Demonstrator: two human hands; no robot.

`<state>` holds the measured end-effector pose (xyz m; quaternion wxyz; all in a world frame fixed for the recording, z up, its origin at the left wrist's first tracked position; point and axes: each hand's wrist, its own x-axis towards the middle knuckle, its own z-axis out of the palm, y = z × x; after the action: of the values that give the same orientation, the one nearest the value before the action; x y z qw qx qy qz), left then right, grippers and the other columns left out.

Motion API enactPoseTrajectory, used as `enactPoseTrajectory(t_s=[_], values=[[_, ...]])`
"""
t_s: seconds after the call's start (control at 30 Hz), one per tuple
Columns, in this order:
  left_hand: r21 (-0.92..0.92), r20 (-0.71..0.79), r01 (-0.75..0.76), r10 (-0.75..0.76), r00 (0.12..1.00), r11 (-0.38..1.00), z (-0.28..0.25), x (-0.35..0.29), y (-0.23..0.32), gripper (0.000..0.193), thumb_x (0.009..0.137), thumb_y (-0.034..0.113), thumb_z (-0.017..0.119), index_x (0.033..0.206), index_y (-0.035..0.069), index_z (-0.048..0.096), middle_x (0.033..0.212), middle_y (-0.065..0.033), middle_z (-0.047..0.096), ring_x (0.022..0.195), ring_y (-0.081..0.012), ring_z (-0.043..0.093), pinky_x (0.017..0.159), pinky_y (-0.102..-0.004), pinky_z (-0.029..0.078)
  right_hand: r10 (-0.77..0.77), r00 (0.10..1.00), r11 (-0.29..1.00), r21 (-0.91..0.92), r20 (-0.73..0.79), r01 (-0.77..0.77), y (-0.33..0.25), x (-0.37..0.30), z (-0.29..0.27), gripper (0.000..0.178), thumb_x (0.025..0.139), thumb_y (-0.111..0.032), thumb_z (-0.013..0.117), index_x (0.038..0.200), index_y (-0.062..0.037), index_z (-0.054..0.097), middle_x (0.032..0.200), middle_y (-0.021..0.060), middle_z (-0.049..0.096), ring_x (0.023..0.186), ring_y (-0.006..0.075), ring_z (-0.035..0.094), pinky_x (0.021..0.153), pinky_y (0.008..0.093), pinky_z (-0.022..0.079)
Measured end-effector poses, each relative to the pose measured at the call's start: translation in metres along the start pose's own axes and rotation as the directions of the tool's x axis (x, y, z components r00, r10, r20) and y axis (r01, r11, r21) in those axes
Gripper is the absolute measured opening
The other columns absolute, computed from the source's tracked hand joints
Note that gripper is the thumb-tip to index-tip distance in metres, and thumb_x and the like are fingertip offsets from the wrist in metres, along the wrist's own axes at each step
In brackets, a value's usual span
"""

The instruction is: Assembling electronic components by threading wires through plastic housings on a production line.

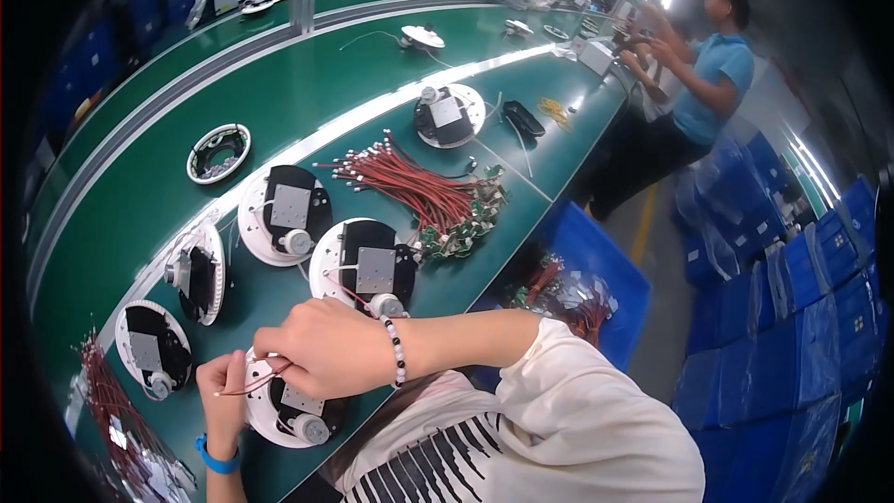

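White sleeve (596, 401) nearest | right hand (328, 349): pinching red wires (263, 381) | left hand (222, 402): curled against wires, grip unclear

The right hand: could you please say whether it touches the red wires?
Touching. The head view shows the right hand with the red wires pinched in its fingers.

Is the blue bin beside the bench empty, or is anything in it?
Partly filled: red wires in bunches lie in the blue bin, with bare blue wall showing around them.
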<state>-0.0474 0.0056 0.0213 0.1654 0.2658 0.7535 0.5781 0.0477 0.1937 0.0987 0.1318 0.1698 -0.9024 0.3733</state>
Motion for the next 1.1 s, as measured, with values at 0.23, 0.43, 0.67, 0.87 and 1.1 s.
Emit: enactPoseTrajectory(t_s=[0.23,0.43,0.67,0.87,1.1], values=[[-0.240,0.034,0.207,-0.205,0.978,0.948,0.005,-0.012,0.002,0.041,0.086,0.024,0.046,0.053,0.000,0.050,0.050,0.0038,0.046,0.047,-0.0019,0.036,0.040,-0.0208,0.025,-0.009,0.995,0.993,-0.114,0.099,0.020,0.000,0.004,0.015,0.009,0.062,-0.011,0.054,0.057,-0.0032,0.053,0.050,0.0124,0.051,0.049,0.0305,0.052,0.046,0.0381,0.042],[-0.038,-0.029,0.152,-0.153,0.988,0.988,0.003,-0.010,-0.003,0.045,0.085,0.027,0.046,0.050,-0.001,0.042,0.047,0.0041,0.038,0.048,-0.0039,0.032,0.040,-0.0246,0.025,0.013,0.988,0.981,-0.195,0.156,0.018,0.001,0.015,0.026,0.011,0.061,-0.013,0.055,0.057,-0.0034,0.054,0.052,0.0139,0.052,0.051,0.0309,0.053,0.049,0.0389,0.043],[0.021,-0.031,0.132,-0.131,0.991,0.991,0.005,-0.015,0.005,0.049,0.084,0.034,0.046,0.052,-0.003,0.047,0.045,-0.0007,0.036,0.048,-0.0063,0.033,0.041,-0.0278,0.029,-0.040,0.980,0.996,-0.068,0.195,0.054,0.002,0.021,0.024,0.007,0.062,-0.009,0.058,0.064,-0.0027,0.061,0.056,0.0098,0.056,0.047,0.0211,0.055,0.046,0.0275,0.043],[-0.119,0.013,0.208,-0.208,0.978,0.971,0.005,-0.015,-0.005,0.051,0.084,0.036,0.046,0.054,-0.005,0.049,0.045,-0.0024,0.040,0.049,-0.0072,0.036,0.042,-0.0275,0.033,0.016,0.977,0.999,-0.048,0.211,-0.006,0.005,0.027,0.032,0.008,0.062,-0.009,0.059,0.064,-0.0023,0.061,0.055,0.0092,0.056,0.045,0.0187,0.054,0.045,0.0251,0.043],[0.351,-0.012,-0.189,0.207,0.978,0.917,0.002,-0.011,-0.013,0.038,0.086,0.026,0.042,0.064,-0.003,0.051,0.047,-0.0099,0.043,0.043,-0.0187,0.038,0.043,-0.0333,0.031,-0.010,0.982,0.974,-0.222,0.187,0.052,0.014,0.026,0.047,0.010,0.056,-0.012,0.055,0.054,-0.0020,0.056,0.052,0.0153,0.052,0.052,0.0307,0.055,0.052,0.0390,0.046]])
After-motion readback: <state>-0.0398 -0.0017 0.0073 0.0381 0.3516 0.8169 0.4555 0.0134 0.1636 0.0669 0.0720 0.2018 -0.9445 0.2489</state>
